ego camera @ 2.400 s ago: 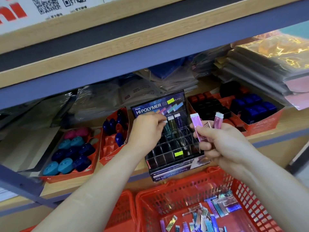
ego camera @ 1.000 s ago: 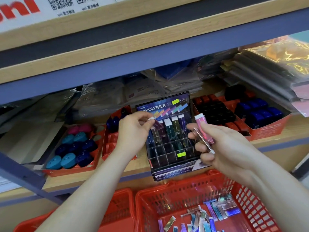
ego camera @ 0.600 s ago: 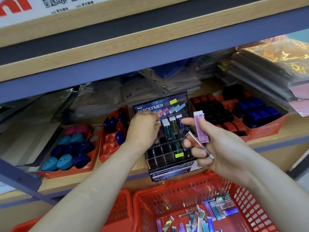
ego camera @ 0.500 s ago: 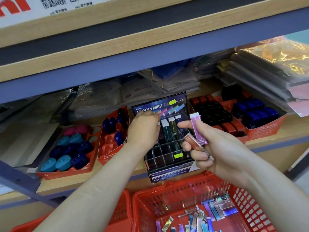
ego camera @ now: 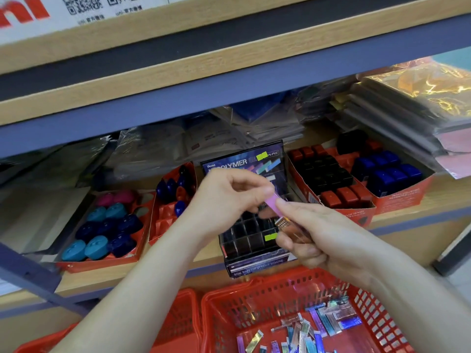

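As the hands meet just in front of the display box (ego camera: pixel 248 236), left hand (ego camera: pixel 229 197) and right hand (ego camera: pixel 321 240) both pinch the pink eraser (ego camera: pixel 271 200); only a short slanted strip shows, ends covered, direction unclear.

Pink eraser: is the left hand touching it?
Touching. The head view shows the left hand pinching the upper end of the pink eraser between its fingertips, with the right hand holding the lower end.

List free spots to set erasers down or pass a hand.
Free: front cells of the eraser display, under left hand, beside right hand; back-left floor of the red basket, beside loose erasers; shelf lip before the right red tray. Crowded: packet stacks behind.
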The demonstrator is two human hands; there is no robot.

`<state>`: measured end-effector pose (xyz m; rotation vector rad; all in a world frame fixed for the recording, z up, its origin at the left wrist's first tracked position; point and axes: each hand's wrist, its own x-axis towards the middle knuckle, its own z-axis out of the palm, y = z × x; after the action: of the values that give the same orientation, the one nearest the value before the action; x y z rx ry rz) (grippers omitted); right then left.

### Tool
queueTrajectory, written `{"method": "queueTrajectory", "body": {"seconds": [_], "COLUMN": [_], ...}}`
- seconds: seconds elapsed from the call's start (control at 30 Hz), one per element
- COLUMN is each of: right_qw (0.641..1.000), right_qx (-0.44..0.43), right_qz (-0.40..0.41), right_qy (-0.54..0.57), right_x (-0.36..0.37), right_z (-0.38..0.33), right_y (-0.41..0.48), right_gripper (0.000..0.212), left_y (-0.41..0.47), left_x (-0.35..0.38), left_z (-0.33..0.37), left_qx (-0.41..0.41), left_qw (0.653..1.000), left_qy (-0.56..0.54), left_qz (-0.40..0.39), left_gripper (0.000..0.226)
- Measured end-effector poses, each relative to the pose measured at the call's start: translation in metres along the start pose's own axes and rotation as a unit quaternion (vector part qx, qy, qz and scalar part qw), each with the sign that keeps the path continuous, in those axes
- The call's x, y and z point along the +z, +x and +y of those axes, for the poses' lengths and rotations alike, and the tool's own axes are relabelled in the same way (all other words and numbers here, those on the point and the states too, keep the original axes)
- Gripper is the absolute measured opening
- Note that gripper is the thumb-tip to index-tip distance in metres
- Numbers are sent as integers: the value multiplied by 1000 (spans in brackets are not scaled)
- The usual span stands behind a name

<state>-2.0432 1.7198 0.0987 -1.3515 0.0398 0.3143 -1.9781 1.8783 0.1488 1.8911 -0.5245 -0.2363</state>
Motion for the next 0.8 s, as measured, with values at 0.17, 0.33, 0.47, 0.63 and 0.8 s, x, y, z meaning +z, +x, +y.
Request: {"method": "queueTrajectory", "body": {"seconds": [0.17, 0.33, 0.47, 0.63, 0.8], "right_qw": [992, 973, 972, 971, 965], "right_qx": [8, -37, -42, -43, -57], "right_qz": [117, 192, 202, 221, 237], "right_qy": [49, 126, 111, 86, 92], "right_x": [-7, -8, -9, -10, -9], "right_z": [-8, -12, -11, -12, -12], "right_y": [-6, -5, -7, -9, -11], "right_gripper": [19, 22, 24, 22, 16], "left_y": [19, 30, 38, 47, 48], "left_x": [-31, -22, -16, -17, -21], "left_z": [-14, -40, -55, -58, -61], "left_qx": [25, 60, 134, 190, 198], "left_qw": [975, 941, 910, 871, 869], "left_qy": [87, 288, 360, 433, 436], "left_qz": [202, 169, 153, 132, 129], "left_gripper": [10, 13, 18, 19, 15]}}
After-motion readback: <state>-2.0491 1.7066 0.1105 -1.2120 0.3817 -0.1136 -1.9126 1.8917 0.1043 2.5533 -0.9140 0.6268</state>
